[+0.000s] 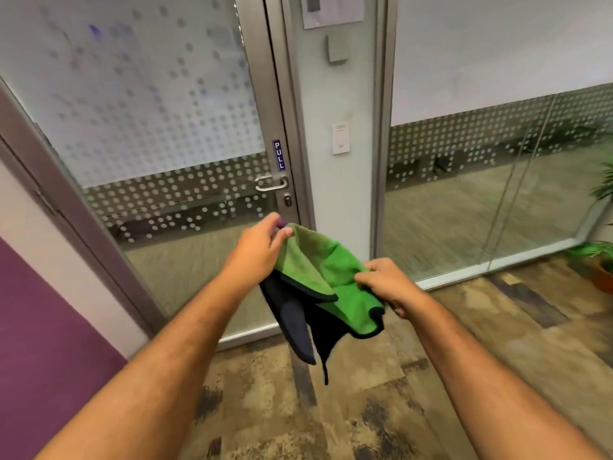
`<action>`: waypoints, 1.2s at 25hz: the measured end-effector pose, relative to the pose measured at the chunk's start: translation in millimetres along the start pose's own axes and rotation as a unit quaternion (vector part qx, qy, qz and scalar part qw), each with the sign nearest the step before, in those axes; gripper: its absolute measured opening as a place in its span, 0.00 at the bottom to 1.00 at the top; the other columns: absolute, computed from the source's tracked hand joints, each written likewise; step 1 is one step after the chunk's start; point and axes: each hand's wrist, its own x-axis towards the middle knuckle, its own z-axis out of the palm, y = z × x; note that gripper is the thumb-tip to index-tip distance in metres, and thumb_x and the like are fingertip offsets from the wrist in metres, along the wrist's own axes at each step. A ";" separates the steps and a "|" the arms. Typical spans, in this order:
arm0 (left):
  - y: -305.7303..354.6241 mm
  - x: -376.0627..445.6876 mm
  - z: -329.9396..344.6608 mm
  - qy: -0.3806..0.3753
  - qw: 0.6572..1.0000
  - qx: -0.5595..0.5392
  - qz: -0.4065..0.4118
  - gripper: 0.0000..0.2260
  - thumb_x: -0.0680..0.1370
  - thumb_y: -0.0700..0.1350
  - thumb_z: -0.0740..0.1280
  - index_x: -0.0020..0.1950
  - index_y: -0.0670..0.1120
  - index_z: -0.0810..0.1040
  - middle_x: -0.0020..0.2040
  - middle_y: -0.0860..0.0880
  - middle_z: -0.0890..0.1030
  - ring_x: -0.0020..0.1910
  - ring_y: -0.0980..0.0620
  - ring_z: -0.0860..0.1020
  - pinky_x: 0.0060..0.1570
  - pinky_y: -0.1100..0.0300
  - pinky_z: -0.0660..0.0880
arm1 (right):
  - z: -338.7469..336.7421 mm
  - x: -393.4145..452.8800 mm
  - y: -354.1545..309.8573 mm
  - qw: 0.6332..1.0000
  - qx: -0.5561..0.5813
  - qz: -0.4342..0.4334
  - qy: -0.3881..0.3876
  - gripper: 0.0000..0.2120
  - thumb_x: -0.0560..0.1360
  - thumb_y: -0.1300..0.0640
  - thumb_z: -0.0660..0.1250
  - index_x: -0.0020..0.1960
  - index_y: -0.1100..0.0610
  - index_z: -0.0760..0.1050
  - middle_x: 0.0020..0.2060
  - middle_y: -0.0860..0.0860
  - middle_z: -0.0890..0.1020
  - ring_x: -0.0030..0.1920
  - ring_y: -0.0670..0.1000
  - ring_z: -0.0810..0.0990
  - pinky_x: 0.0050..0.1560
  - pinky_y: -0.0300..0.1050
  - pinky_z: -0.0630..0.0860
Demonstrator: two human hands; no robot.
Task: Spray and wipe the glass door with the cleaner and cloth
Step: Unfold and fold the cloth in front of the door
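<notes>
**Before the glass door, both hands gather a green cloth**

Between the two hands, at mid-height over the floor, hangs the cloth [326, 270], green on one face and black on the other. The left hand [257, 250] pinches its upper edge, thumb and fingertips pressed together on the fabric; a small purple shape shows at those fingertips, too blurred to identify. The right hand [386, 282] grips the opposite edge, its fingers curled tight around a bunched fold. Folds of the black side droop below the hands, with a thin strip trailing lowest.

Both forearms are bare and reach in from the bottom corners.

Beyond the cloth stands the glass door [159, 134], frosted above and dotted lower down, set in a metal frame. Its lever handle [270, 184] sits just below a blue PULL sticker [278, 155]. To the right of the door is a narrow panel carrying a white wall switch [340, 139]. A potted plant [602, 247] stands at the far right on the mottled carpet [365, 410]. A purple wall [49, 327] fills the left edge.
</notes>
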 end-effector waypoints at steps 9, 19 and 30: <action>-76.6 73.4 -97.6 -0.184 0.976 -0.037 -0.110 0.23 0.69 0.48 0.83 0.59 0.49 0.77 0.57 0.46 0.87 0.54 0.46 0.87 0.56 0.47 0.84 | -36.8 112.9 -55.5 0.981 -0.121 -0.106 -0.111 0.09 0.75 0.66 0.72 0.52 0.55 0.78 0.38 0.50 0.81 0.37 0.48 0.79 0.34 0.42 0.76; -175.4 102.4 -194.6 -0.329 0.929 -0.161 -0.061 0.38 0.64 0.21 0.60 0.67 0.53 0.73 0.71 0.50 0.80 0.70 0.51 0.80 0.56 0.49 0.77 | -7.1 155.1 -75.3 0.998 -0.049 -0.006 -0.036 0.18 0.81 0.43 0.71 0.58 0.57 0.83 0.46 0.50 0.82 0.46 0.50 0.77 0.43 0.46 0.71; -207.8 128.2 -238.1 -0.026 0.969 -0.239 0.049 0.14 0.77 0.34 0.75 0.52 0.53 0.88 0.53 0.50 0.90 0.52 0.54 0.88 0.51 0.65 0.83 | 60.4 157.8 -83.1 0.966 0.259 0.021 -0.013 0.13 0.85 0.49 0.65 0.63 0.54 0.82 0.53 0.54 0.90 0.46 0.53 0.91 0.42 0.52 0.87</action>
